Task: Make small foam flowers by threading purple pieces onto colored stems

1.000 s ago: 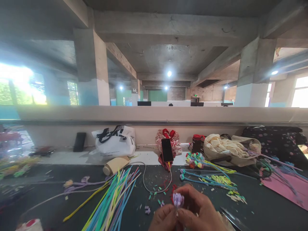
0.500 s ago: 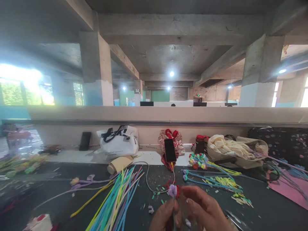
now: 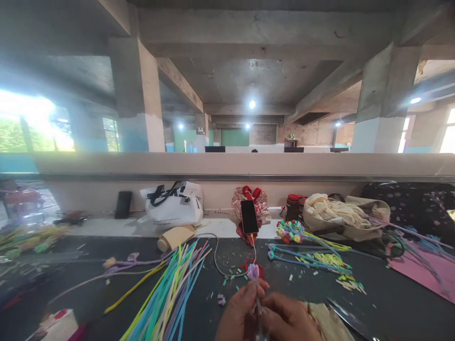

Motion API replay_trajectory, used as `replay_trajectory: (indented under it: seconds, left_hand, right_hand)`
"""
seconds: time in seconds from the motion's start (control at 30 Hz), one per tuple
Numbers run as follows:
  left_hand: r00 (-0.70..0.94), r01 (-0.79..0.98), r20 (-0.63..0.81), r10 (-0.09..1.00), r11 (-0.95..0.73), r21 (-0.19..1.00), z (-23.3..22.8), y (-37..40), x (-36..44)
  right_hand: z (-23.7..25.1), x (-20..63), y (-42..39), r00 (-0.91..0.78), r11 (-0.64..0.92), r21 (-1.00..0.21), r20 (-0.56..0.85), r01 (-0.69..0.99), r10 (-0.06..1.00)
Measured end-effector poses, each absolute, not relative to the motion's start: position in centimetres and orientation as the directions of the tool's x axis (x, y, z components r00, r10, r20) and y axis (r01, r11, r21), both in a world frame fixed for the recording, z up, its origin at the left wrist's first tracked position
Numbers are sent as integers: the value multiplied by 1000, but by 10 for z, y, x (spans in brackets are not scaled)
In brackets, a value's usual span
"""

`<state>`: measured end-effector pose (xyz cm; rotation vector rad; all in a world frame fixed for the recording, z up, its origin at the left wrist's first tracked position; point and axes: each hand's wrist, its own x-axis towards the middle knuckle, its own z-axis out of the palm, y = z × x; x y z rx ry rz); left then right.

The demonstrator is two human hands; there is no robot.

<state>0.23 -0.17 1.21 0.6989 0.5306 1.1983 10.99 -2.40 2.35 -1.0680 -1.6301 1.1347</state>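
Observation:
A small lilac pipe-cleaner flower (image 3: 253,272) stands upright on a thin stem at the bottom middle of the view. My left hand (image 3: 239,310) pinches the stem just below the bloom. My right hand (image 3: 287,319) is closed around the stem lower down, touching the left hand. A bundle of long coloured pipe cleaners (image 3: 169,290) lies fanned out on the dark table (image 3: 387,298) to the left of my hands. Finished flower stems (image 3: 305,253) lie to the right, beyond my hands.
A phone (image 3: 249,216) on a cable leans against a red-handled bag at the back. A white bag (image 3: 173,204), a cardboard cone (image 3: 175,237), a red-lidded jar (image 3: 292,207) and a cream cloth bundle (image 3: 336,214) line the rear ledge. Pink paper (image 3: 423,270) lies right. Small cuttings litter the table.
My hands have dropped lower in the view and the right hand has shifted from beside the bloom down onto the stem. The flower now stands clear above both hands.

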Motion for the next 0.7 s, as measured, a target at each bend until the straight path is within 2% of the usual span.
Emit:
replay_trajectory:
  seconds: [0.1, 0.17, 0.3, 0.47, 0.6, 0.7]
  left_hand:
    - [330, -669, 28, 944, 213, 712, 16, -7, 4]
    - [338, -647, 4, 941, 229, 727, 19, -11, 2]
    - [256, -631, -32, 966, 192, 752, 25, -11, -8]
    - [175, -566, -158, 972, 231, 792, 39, -13, -34]
    - [302, -569, -237, 924, 374, 732, 44, -14, -52]
    - [360, -559, -265, 894, 435, 706, 35, -9, -52]
  right_hand:
    - [33, 107, -24, -296, 198, -975, 160, 105, 942]
    - [36, 105, -22, -275, 185, -979, 155, 87, 949]
    - [36, 100, -17, -276, 201, -969, 156, 141, 948]
    - [45, 114, -15, -313, 203, -960, 136, 193, 940]
    - [37, 146, -10, -236, 168, -941, 98, 296, 967]
    - [21, 168, -8, -196, 85, -911, 5, 404, 981]
